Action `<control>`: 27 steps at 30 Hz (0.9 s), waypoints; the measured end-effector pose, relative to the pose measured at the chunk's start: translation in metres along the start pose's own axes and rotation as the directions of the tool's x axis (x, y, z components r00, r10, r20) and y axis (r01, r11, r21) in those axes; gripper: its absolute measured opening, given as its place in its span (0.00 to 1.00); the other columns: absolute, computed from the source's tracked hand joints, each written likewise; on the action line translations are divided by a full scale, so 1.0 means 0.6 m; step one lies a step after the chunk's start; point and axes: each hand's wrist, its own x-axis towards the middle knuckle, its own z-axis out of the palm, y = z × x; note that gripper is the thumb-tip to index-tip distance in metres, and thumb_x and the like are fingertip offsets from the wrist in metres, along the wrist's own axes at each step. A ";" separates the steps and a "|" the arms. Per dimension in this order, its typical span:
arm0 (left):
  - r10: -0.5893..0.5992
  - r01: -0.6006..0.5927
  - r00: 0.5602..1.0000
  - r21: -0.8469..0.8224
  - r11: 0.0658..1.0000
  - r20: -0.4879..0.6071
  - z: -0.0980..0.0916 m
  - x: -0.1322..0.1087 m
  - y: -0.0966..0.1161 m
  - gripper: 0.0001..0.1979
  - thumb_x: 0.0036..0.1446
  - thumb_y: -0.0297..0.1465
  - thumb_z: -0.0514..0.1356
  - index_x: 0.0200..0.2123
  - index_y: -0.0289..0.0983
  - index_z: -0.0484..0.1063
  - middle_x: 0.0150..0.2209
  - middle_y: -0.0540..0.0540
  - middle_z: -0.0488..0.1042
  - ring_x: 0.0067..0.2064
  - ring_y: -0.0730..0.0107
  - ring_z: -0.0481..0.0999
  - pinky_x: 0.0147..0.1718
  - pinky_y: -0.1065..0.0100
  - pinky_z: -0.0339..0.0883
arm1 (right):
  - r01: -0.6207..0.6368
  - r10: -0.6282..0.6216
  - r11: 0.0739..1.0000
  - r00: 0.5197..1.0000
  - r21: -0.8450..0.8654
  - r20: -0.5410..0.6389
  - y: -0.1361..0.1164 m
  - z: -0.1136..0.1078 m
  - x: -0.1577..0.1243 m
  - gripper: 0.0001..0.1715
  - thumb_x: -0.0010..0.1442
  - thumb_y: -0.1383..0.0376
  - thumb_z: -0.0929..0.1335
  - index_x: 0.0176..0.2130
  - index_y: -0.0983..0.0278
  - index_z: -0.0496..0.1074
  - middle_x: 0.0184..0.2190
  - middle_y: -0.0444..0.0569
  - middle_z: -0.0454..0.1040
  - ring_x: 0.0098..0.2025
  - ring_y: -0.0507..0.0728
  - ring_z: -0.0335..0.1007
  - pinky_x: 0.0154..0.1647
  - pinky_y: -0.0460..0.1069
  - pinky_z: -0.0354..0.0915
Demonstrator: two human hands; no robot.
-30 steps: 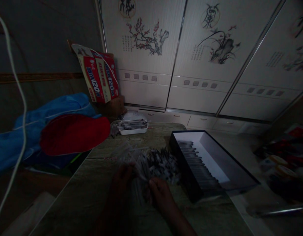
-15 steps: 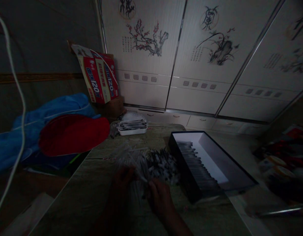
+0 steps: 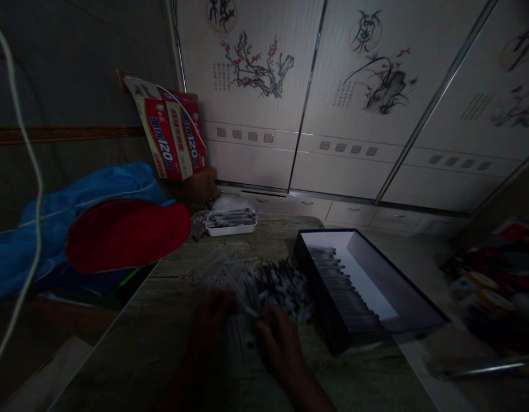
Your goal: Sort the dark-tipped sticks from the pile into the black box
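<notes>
The scene is very dark. A heap of thin pens or sticks in clear sleeves [image 3: 264,280] lies on the table [image 3: 161,337] in front of me. My left hand [image 3: 208,315] and my right hand [image 3: 277,340] are both at the near edge of the heap, fingers curled around a few of the thin pieces [image 3: 242,306] held between them. To the right of the heap stands an open black box with a white inside [image 3: 367,280], with a row of the same dark pieces laid along its left side.
A small white tray [image 3: 230,220] with more pieces sits at the table's far end. A red round lid [image 3: 127,232] and blue cloth [image 3: 75,194] lie left, a red carton [image 3: 174,134] behind. A white cable [image 3: 28,171] hangs at left. Painted cupboard doors [image 3: 333,97] fill the back.
Both hands have shifted slightly at the heap's near edge, the right hand edging left toward the left hand. Everything else stays where it was.
</notes>
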 end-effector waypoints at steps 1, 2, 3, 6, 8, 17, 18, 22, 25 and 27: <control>0.002 -0.002 1.000 0.007 1.000 0.000 0.000 0.000 -0.002 0.20 0.44 0.47 0.63 0.30 0.36 0.76 0.25 0.48 0.78 0.31 0.64 0.78 0.35 0.67 0.71 | -0.007 0.007 1.000 1.000 0.004 -0.005 0.000 -0.001 0.000 0.10 0.61 0.60 0.64 0.37 0.65 0.68 0.25 0.43 0.69 0.26 0.52 0.64 0.26 0.44 0.57; 0.005 -0.005 1.000 0.013 1.000 0.001 -0.001 0.000 -0.003 0.19 0.44 0.46 0.63 0.31 0.36 0.76 0.26 0.48 0.78 0.32 0.64 0.78 0.35 0.67 0.71 | -0.009 0.009 1.000 1.000 0.007 0.001 -0.001 -0.001 0.000 0.11 0.60 0.59 0.64 0.38 0.65 0.68 0.25 0.44 0.69 0.26 0.52 0.64 0.26 0.44 0.57; 0.008 -0.008 1.000 0.016 1.000 0.001 -0.001 0.000 -0.005 0.19 0.45 0.46 0.63 0.31 0.36 0.76 0.26 0.48 0.78 0.32 0.64 0.78 0.36 0.67 0.71 | -0.006 0.006 1.000 1.000 0.007 0.017 -0.001 -0.002 0.000 0.11 0.61 0.59 0.63 0.38 0.65 0.69 0.25 0.44 0.69 0.26 0.52 0.64 0.26 0.44 0.57; 0.003 -0.003 1.000 0.006 1.000 0.008 0.000 0.001 -0.008 0.18 0.46 0.46 0.63 0.31 0.35 0.76 0.27 0.48 0.78 0.32 0.65 0.77 0.35 0.67 0.70 | 0.013 -0.012 1.000 0.998 -0.020 0.063 -0.001 -0.004 0.001 0.20 0.66 0.60 0.57 0.28 0.63 0.69 0.21 0.43 0.67 0.24 0.51 0.63 0.25 0.44 0.55; 0.006 -0.006 1.000 -0.013 1.000 0.009 0.000 0.002 -0.010 0.18 0.45 0.46 0.64 0.30 0.35 0.76 0.27 0.49 0.77 0.31 0.65 0.77 0.34 0.67 0.70 | 0.026 -0.024 0.999 0.998 -0.037 0.058 0.000 -0.005 0.001 0.21 0.67 0.60 0.57 0.27 0.63 0.67 0.20 0.43 0.67 0.23 0.51 0.63 0.25 0.44 0.55; 0.004 -0.004 1.000 0.018 1.000 -0.007 0.000 0.003 -0.008 0.20 0.43 0.47 0.64 0.29 0.35 0.76 0.27 0.48 0.78 0.32 0.63 0.77 0.35 0.67 0.70 | 0.041 -0.040 0.999 0.997 -0.024 0.061 0.006 -0.002 0.000 0.21 0.67 0.59 0.56 0.28 0.63 0.68 0.21 0.43 0.67 0.24 0.51 0.64 0.25 0.44 0.56; 0.002 -0.002 1.000 0.019 1.000 -0.005 0.000 0.002 -0.007 0.19 0.43 0.47 0.63 0.29 0.35 0.76 0.27 0.48 0.78 0.33 0.63 0.77 0.35 0.67 0.70 | 0.042 -0.041 0.999 0.998 -0.030 0.050 0.006 -0.001 0.000 0.21 0.66 0.59 0.56 0.27 0.63 0.67 0.20 0.43 0.67 0.23 0.51 0.64 0.25 0.44 0.56; -0.003 0.003 1.000 0.025 1.000 -0.004 0.000 -0.001 -0.002 0.18 0.44 0.45 0.63 0.30 0.36 0.76 0.27 0.48 0.78 0.33 0.63 0.77 0.36 0.66 0.70 | 0.019 -0.019 1.000 1.000 -0.025 0.010 0.006 -0.001 -0.001 0.13 0.62 0.59 0.62 0.39 0.65 0.69 0.24 0.43 0.69 0.25 0.52 0.65 0.25 0.44 0.57; -0.005 0.005 1.000 0.025 1.000 0.002 0.001 -0.002 0.000 0.17 0.44 0.45 0.63 0.30 0.36 0.75 0.25 0.49 0.78 0.32 0.63 0.77 0.36 0.66 0.70 | 0.016 -0.016 1.000 0.998 0.007 0.063 0.006 -0.001 0.000 0.17 0.65 0.59 0.58 0.34 0.64 0.70 0.22 0.43 0.68 0.24 0.51 0.64 0.25 0.44 0.56; -0.006 0.006 1.000 0.020 1.000 0.001 0.002 -0.001 0.001 0.17 0.45 0.44 0.62 0.31 0.36 0.75 0.24 0.49 0.77 0.31 0.63 0.77 0.36 0.66 0.70 | 0.023 -0.024 1.000 0.996 0.015 0.082 0.006 -0.001 0.000 0.22 0.67 0.59 0.56 0.27 0.63 0.68 0.20 0.43 0.66 0.23 0.51 0.63 0.24 0.44 0.56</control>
